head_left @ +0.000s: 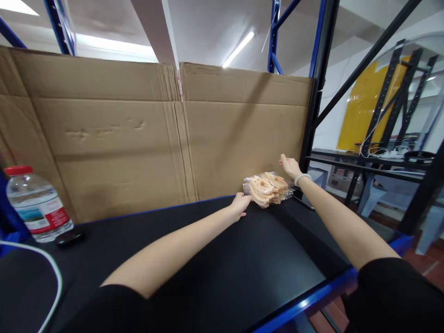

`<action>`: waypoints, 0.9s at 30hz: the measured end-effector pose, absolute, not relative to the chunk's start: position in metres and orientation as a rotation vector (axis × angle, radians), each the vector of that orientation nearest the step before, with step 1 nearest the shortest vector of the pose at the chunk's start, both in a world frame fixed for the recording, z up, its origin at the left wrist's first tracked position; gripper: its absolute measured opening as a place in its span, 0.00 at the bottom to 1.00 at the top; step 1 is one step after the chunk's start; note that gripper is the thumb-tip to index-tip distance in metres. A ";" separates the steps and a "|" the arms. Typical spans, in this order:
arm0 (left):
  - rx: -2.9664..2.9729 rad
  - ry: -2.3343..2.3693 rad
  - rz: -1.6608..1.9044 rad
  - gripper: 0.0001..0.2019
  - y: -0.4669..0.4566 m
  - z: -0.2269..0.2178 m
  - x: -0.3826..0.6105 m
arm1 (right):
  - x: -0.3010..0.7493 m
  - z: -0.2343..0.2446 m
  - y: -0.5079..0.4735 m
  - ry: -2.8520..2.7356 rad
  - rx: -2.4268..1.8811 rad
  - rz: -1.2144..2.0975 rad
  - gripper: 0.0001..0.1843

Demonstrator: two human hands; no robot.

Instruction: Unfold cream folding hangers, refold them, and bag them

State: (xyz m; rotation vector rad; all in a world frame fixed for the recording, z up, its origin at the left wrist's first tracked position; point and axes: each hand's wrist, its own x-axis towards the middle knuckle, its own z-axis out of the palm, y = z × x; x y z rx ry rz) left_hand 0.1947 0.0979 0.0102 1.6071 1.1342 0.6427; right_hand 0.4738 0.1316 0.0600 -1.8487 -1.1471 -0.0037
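Two cardboard panels (104,129) stand behind the clear-wrapped packet (267,188), and a black tabletop (194,268) stretches beneath it. A red-capped bottle (38,206) stands well to the packet's left; a white cable (58,274) curves on that side too, nearer the wearer. The packet itself, full of pale, layered pieces, lies by the foot of the right-hand panel, between the person's hands. The left hand (240,203) meets its left end, thumb spread below the fingers — whether they pinch the wrap, I cannot tell. The right hand (290,165) is raised above its right end with fingers curled — whether anything is inside them is hidden. Far left of the packet, just beside the bottle, lies a small dark object (70,236). A pale bracelet (303,177) circles the right wrist.
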 end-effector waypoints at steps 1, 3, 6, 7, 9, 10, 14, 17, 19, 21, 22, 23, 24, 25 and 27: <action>1.610 1.137 0.607 0.23 0.089 0.009 0.179 | 0.472 0.062 0.126 -1.137 -1.827 -0.019 0.31; 1.642 1.116 0.578 0.22 0.073 0.006 0.144 | 0.463 0.066 0.113 -1.106 -1.802 0.006 0.33; 1.739 1.110 0.565 0.18 0.054 0.001 0.096 | 0.429 0.072 0.092 -0.998 -1.597 0.086 0.37; 1.912 1.077 0.556 0.16 0.049 0.000 0.082 | 0.409 0.072 0.084 -0.995 -1.483 0.099 0.36; 2.306 0.929 0.560 0.15 0.041 -0.002 0.058 | 0.362 0.068 0.064 -1.213 -1.332 0.162 0.32; 2.487 0.856 0.542 0.13 0.037 -0.003 0.048 | 0.335 0.064 0.052 -1.386 -1.286 0.245 0.30; 2.932 0.712 0.439 0.11 0.023 -0.008 0.015 | 0.240 0.030 0.011 -2.027 -1.114 0.342 0.20; 3.142 0.610 0.381 0.15 0.013 -0.012 -0.004 | 0.211 -0.001 0.004 -2.257 -1.060 0.205 0.16; 3.186 0.647 0.382 0.16 0.008 -0.014 -0.012 | 0.214 -0.018 0.015 -2.296 -1.057 0.129 0.16; 3.199 0.679 0.377 0.16 0.005 -0.015 -0.015 | 0.229 -0.029 0.033 -2.302 -1.203 0.062 0.22; 3.205 0.662 0.367 0.16 0.004 -0.014 -0.016 | 0.238 -0.033 0.043 -2.284 -1.353 0.041 0.26; 3.199 0.640 0.373 0.16 0.003 -0.013 -0.015 | 0.247 -0.036 0.052 -2.250 -1.534 0.028 0.30; 3.166 0.635 0.408 0.16 0.004 -0.011 -0.015 | 0.254 -0.038 0.060 -2.214 -1.704 0.020 0.34; 3.100 0.654 0.474 0.16 0.005 -0.008 -0.014 | 0.261 -0.040 0.067 -2.182 -1.844 0.023 0.38; 2.856 0.792 0.693 0.15 0.014 0.002 -0.017 | 0.267 -0.043 0.077 -2.135 -2.014 0.048 0.45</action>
